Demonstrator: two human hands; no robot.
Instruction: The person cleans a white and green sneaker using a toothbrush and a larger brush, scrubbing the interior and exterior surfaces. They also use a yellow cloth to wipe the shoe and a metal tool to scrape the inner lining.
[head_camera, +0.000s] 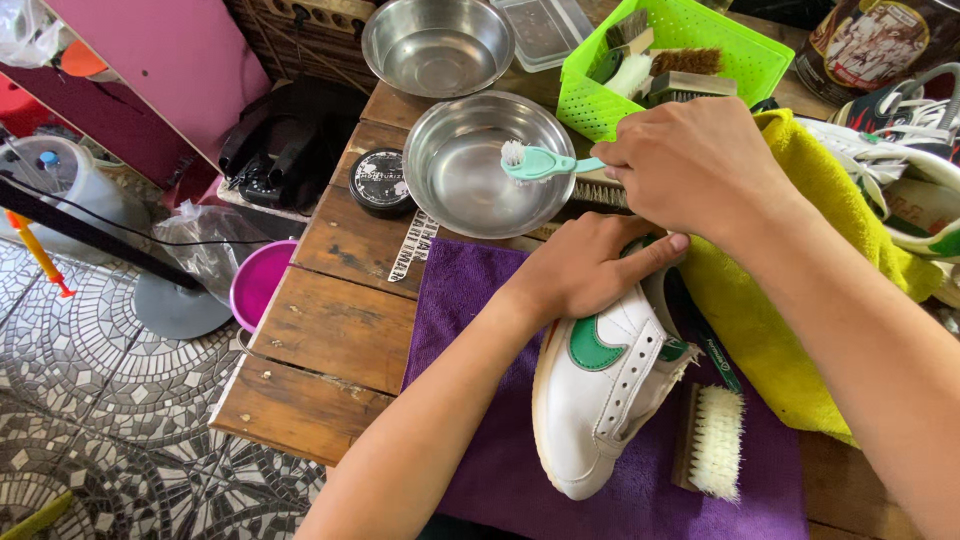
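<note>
While the white sneaker (600, 385) with the green mark lies on its side on a purple cloth (480, 320), the person's left hand (585, 265) presses down on its heel end, fingers curled over the shoe and gripping it firmly. Above it, the right hand (690, 165) is closed around the handle of a small mint-green toothbrush (540, 162), whose bristled head reaches out over the nearer steel bowl (455, 185). I cannot tell whether the bristles touch the bowl.

Just beside the sneaker, toward the near edge of the cloth, a wooden brush with pale bristles (712, 440) lies bristles up. A yellow towel (800, 300) is draped to the right of the shoe, running under the right forearm. The cloth covers part of a rough wooden table (330, 330).

Next to the nearer bowl sits a round black tin (380, 182), and behind it a second steel bowl (438, 45) stands farther back. A bright green plastic basket (740, 60) beside the bowls holds several more brushes. At the far right, other sneakers (900, 130) are heaped together.

Off the left edge of the table, a purple tub (258, 280) rests low beside a clear plastic bag, over a patterned tile floor (100, 400).
</note>
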